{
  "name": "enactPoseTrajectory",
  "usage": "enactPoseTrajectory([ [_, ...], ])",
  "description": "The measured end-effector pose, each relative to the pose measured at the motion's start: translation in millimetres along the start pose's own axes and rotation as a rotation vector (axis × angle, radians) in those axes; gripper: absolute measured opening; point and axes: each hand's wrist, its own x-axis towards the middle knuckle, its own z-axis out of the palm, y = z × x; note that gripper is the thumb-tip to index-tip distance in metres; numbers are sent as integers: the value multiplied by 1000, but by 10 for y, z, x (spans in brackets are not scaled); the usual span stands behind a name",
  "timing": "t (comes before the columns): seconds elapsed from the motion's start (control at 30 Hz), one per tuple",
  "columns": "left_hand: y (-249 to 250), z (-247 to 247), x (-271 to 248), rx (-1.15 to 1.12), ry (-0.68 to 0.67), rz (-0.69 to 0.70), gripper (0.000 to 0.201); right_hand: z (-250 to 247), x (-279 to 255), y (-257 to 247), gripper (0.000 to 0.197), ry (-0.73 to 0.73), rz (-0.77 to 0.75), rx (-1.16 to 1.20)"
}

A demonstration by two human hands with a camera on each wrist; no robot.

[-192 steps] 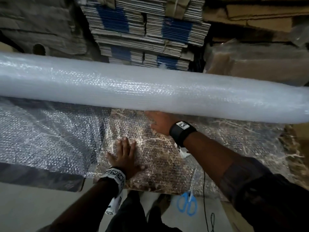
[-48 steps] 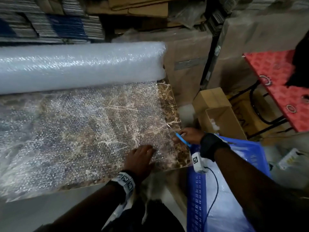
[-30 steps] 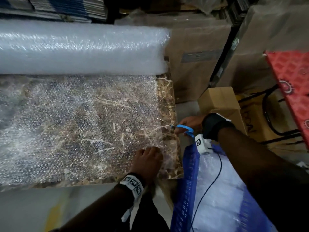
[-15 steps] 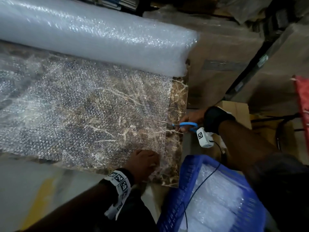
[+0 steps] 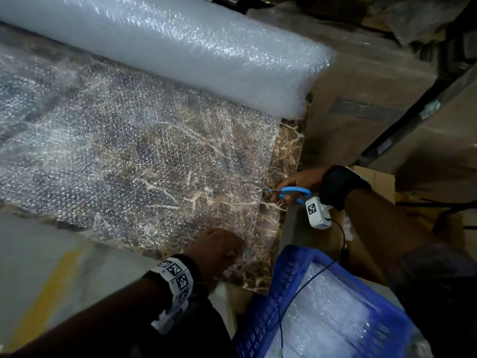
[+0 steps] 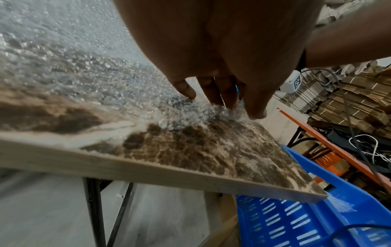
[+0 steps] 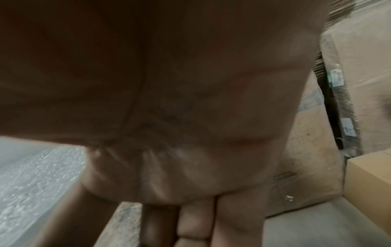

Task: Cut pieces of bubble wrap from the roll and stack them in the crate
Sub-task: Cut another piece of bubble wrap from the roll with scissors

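One roll of bubble wrap [image 5: 165, 45] lies across the far side of the one marbled surface [image 5: 287, 161], with one unrolled sheet [image 5: 134, 161] spread over it. One pair of blue-handled scissors [image 5: 289, 193] is at the sheet's right edge. One blue crate [image 5: 268, 301] stands below the surface's corner. Two hands show: one left hand [image 5: 219, 251] and one right hand [image 5: 302, 179]. Each wrist carries one band, two in all. One small open cardboard box [image 5: 374, 178] sits behind the right wrist.
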Motion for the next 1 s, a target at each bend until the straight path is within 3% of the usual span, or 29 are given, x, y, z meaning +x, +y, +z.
enactPoseTrajectory([
  [0.4, -45, 70, -12, -95, 66, 45, 24, -18, -14, 54, 34, 107, -72, -143],
  [0.7, -42, 66, -20, -87, 43, 27, 22, 3, -39, 38, 26, 147, -95, -267],
  [0.93, -34, 74, -22, -35, 27, -18, 27, 58, -25, 3, 21, 51, -58, -188],
  [0.97, -30, 72, -21, -29, 27, -20, 29, 63, -18, -8, 22, 18, -42, -155],
  [1.0, -29, 71, -20, -26, 21, -21, 31, 77, -15, -23, 39, -10, -40, -128],
])
